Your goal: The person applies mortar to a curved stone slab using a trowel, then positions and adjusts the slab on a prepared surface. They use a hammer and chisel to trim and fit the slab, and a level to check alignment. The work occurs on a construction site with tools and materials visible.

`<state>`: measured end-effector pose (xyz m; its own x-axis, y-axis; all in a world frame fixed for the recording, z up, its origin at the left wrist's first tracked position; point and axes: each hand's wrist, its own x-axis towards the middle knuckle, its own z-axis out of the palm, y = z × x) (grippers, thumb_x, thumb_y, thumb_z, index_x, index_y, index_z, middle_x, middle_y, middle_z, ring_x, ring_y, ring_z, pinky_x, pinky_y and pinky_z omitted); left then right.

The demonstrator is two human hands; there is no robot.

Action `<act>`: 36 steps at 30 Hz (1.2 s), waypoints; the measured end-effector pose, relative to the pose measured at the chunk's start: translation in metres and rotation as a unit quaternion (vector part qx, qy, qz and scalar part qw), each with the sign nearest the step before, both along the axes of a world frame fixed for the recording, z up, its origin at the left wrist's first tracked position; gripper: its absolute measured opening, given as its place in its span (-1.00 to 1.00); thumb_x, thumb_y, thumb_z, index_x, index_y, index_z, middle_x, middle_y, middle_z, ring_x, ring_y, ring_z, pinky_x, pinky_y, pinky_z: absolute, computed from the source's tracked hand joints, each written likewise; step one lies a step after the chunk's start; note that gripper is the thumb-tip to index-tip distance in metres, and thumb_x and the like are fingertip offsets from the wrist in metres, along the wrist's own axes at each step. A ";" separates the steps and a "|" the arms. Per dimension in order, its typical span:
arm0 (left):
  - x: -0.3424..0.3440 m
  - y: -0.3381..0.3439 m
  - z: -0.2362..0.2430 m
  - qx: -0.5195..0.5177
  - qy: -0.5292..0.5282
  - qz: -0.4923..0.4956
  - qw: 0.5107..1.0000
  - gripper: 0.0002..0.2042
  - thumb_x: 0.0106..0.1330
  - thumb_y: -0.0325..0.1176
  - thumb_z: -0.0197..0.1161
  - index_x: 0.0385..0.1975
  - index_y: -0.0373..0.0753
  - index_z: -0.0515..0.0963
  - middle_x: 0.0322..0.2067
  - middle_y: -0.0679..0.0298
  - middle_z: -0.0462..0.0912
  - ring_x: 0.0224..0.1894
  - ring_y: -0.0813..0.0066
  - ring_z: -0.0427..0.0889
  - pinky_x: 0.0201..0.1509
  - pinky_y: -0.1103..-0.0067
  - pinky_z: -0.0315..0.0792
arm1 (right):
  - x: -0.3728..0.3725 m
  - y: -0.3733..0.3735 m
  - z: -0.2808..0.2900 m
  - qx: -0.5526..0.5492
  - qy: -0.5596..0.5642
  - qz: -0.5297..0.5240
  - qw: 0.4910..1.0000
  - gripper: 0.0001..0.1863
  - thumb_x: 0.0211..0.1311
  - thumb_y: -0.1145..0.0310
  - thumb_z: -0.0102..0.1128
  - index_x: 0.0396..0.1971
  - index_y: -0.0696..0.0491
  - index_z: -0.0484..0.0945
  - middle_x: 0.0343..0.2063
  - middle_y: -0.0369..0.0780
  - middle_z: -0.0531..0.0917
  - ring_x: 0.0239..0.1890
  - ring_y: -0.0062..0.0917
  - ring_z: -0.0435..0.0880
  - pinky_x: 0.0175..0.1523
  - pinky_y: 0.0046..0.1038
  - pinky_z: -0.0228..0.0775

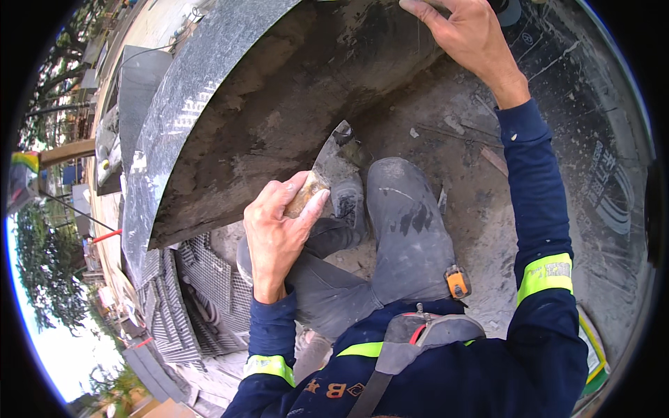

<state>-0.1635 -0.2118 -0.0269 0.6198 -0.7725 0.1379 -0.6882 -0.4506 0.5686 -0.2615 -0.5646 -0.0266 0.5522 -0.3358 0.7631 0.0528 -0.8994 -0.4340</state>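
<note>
My left hand (275, 226) grips a flat grey scraper (333, 155) smeared with pale paste, its blade pointing up and away from me. A yellowish-brown patch shows between thumb and fingers. Just beyond the blade is the brown, stained face of a large stone slab (244, 132), with a speckled grey edge face (178, 115) along its left side. My right hand (463, 35) is raised at the slab's far right end, thumb stretched left and fingers curled. The top of the picture cuts off this hand, and what lies in its fingers cannot be made out.
A dark panel (592, 139) with white markings curves along the right. Wood scraps (493, 160) lie on the dusty floor near my knee (404, 202). An orange tape measure (458, 282) is at my hip. Ribbed grey sheets (167, 306) are stacked at the left.
</note>
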 end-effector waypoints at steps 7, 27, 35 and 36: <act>-0.001 -0.002 -0.014 0.041 0.024 -0.013 0.999 -0.64 0.17 -0.41 0.61 -0.02 -0.30 0.77 -0.38 0.19 0.70 -0.37 0.48 0.67 -0.23 0.56 0.52 | -0.001 -0.014 -0.024 -0.048 -0.071 -0.004 0.996 -0.81 0.26 0.46 0.39 -0.13 0.08 0.79 -0.22 -0.17 0.77 -0.11 -0.20 0.73 -0.01 -0.23 0.59; 0.001 -0.035 -0.023 0.044 0.041 -0.074 0.995 -0.65 0.22 -0.45 0.59 -0.01 -0.39 0.75 -0.40 0.32 0.67 -0.35 0.66 0.56 -0.22 0.65 0.44 | -0.014 -0.042 -0.009 0.038 -0.026 0.009 0.999 -0.76 0.30 0.36 0.38 -0.14 0.17 0.79 -0.27 -0.01 0.78 -0.16 -0.17 0.79 -0.01 -0.25 0.61; 0.008 -0.029 -0.025 0.061 0.019 -0.062 0.996 -0.63 0.23 -0.43 0.60 0.01 -0.40 0.74 -0.40 0.34 0.66 -0.34 0.67 0.56 -0.22 0.65 0.45 | -0.021 -0.048 -0.018 0.065 -0.001 0.000 0.998 -0.75 0.34 0.36 0.38 -0.07 0.15 0.78 -0.26 -0.06 0.77 -0.15 -0.26 0.78 0.00 -0.31 0.59; 0.008 -0.030 -0.027 0.059 0.027 -0.061 0.996 -0.63 0.23 -0.43 0.60 0.01 -0.41 0.74 -0.40 0.34 0.66 -0.34 0.67 0.56 -0.22 0.65 0.45 | -0.025 -0.048 -0.022 0.094 -0.010 0.006 0.995 -0.75 0.35 0.36 0.38 -0.06 0.15 0.78 -0.26 -0.07 0.76 -0.15 -0.27 0.77 0.00 -0.32 0.59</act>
